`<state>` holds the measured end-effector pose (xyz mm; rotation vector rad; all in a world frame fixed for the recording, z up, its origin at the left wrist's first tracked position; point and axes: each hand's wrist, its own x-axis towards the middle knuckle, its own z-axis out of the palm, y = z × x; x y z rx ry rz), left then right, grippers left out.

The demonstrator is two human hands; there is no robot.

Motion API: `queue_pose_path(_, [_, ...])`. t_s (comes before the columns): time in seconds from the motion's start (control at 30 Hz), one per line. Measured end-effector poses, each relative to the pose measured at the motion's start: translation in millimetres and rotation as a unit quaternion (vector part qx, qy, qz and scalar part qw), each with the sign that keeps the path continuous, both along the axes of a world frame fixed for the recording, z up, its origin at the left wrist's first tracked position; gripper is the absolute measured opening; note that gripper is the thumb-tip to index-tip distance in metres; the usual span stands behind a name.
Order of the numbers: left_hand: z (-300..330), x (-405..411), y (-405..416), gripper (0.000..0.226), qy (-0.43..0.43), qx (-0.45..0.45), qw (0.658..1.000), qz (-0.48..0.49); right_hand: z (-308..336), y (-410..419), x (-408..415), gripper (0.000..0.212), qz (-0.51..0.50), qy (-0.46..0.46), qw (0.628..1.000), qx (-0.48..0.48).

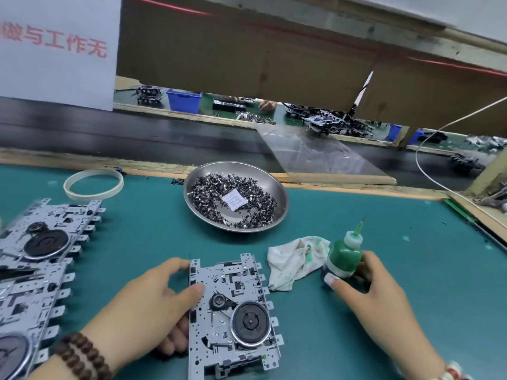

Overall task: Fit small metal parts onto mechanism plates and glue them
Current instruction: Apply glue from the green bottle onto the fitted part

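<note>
Plate (233, 311) looks stiff, light, sharp-tabbed (best held by its edges); left hand (153, 300) grips its side, right hand (365, 286) clasps the glue bottle (344, 256).

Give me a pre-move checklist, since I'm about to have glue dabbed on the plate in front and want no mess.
1. Mechanism plate steadied: ok, left hand grips its left edge, thumb on top.
2. Glue bottle in hand: ok, right hand holds it upright on the mat.
3. Nozzle free of clogging: cannot tell, too small.
4. Small part seated on the plate: cannot tell.
5. Cloth within reach for drips: ok, beside the bottle.
6. Parts supply: ok, steel dish holds plenty.
</note>
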<state>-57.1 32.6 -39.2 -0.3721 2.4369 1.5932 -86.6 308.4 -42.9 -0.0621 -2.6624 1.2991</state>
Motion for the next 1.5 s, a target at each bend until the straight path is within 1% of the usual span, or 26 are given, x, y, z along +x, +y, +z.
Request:
queue_pose_path(0.03, [-1, -1, -1, 0.011, 0.016, -0.060, 0.998, -0.008, 0, -1, 1, 0.026, 0.001, 0.010, 1.000, -0.016])
queue_pose_path(0.1, [-3, -1, -1, 0.013, 0.060, -0.197, 0.978, -0.017, 0, -3, 2, 0.030, 0.008, 0.036, 0.998, -0.051])
queue_pose_path(0.13, [-3, -2, 1, 0.013, 0.078, -0.223, 0.972, -0.012, 0, -4, 2, 0.032, 0.013, 0.050, 0.996, -0.069])
queue_pose_path(0.17, [-3, -2, 4, 0.012, 0.086, -0.220, 0.972, -0.004, 0, -5, 2, 0.033, 0.017, 0.064, 0.994, -0.091])
queue_pose_path(0.23, [-2, -3, 9, 0.013, 0.091, -0.171, 0.981, 0.018, 1, -7, 2, 0.029, 0.027, 0.085, 0.984, -0.152])
queue_pose_path(0.3, [-4, -4, 10, 0.025, 0.093, -0.115, 0.988, 0.041, 4, -9, 1, 0.023, 0.034, 0.088, 0.970, -0.226])
queue_pose_path(0.37, [-6, -5, 8, 0.034, 0.101, -0.097, 0.989, 0.053, 10, -12, 0, 0.018, 0.044, 0.078, 0.940, -0.329])
queue_pose_path(0.43, [-8, -6, 7, 0.037, 0.117, -0.121, 0.985, 0.049, 19, -14, -1, 0.020, 0.054, 0.050, 0.890, -0.450])
queue_pose_path(0.53, [-7, -5, 11, 0.041, 0.166, -0.220, 0.961, 0.039, 29, -19, -5, 0.019, 0.025, -0.006, 0.818, -0.575])
queue_pose_path(0.57, [-7, -5, 13, 0.042, 0.182, -0.250, 0.950, 0.031, 30, -20, -7, 0.018, 0.013, -0.022, 0.799, -0.601])
queue_pose_path(0.6, [-8, -5, 14, 0.043, 0.190, -0.262, 0.946, 0.021, 32, -22, -9, 0.018, 0.008, -0.036, 0.789, -0.614])
queue_pose_path(0.63, [-8, -7, 14, 0.042, 0.189, -0.254, 0.949, 0.015, 32, -25, -10, 0.021, 0.011, -0.051, 0.792, -0.609])
queue_pose_path(0.7, [-6, -9, 13, 0.035, 0.179, -0.198, 0.963, 0.017, 33, -30, -14, 0.028, 0.025, -0.073, 0.818, -0.570])
queue_pose_path(0.8, [-4, -10, 12, 0.025, 0.196, -0.114, 0.973, 0.026, 31, -40, -18, 0.031, 0.054, -0.070, 0.847, -0.524])
queue_pose_path(0.83, [-3, -11, 14, 0.025, 0.209, -0.095, 0.973, 0.028, 31, -44, -20, 0.029, 0.063, -0.062, 0.855, -0.512])
queue_pose_path(0.97, [0, -12, 25, 0.026, 0.250, -0.032, 0.967, 0.038, 27, -54, -17, 0.007, 0.062, -0.021, 0.869, -0.490])
queue_pose_path(1.07, [-2, -18, 31, 0.024, 0.243, 0.014, 0.969, 0.045, 22, -52, -12, 0.006, 0.043, -0.001, 0.876, -0.480])
queue_pose_path(1.2, [-7, -22, 33, 0.023, 0.202, 0.041, 0.978, 0.039, 19, -49, -9, 0.023, 0.043, 0.002, 0.890, -0.455])
queue_pose_path(1.27, [-10, -23, 30, 0.022, 0.167, 0.080, 0.982, 0.038, 19, -49, -9, 0.022, 0.049, 0.019, 0.894, -0.446])
queue_pose_path(1.37, [-10, -23, 28, 0.018, 0.123, 0.141, 0.982, 0.023, 16, -47, -10, 0.035, 0.055, 0.044, 0.906, -0.417])
queue_pose_path(1.43, [-10, -24, 28, 0.021, 0.109, 0.167, 0.980, 0.027, 15, -45, -11, 0.041, 0.061, 0.039, 0.916, -0.394])
queue_pose_path(1.5, [-12, -25, 29, 0.028, 0.088, 0.208, 0.973, 0.040, 15, -46, -11, 0.051, 0.077, 0.040, 0.921, -0.380])
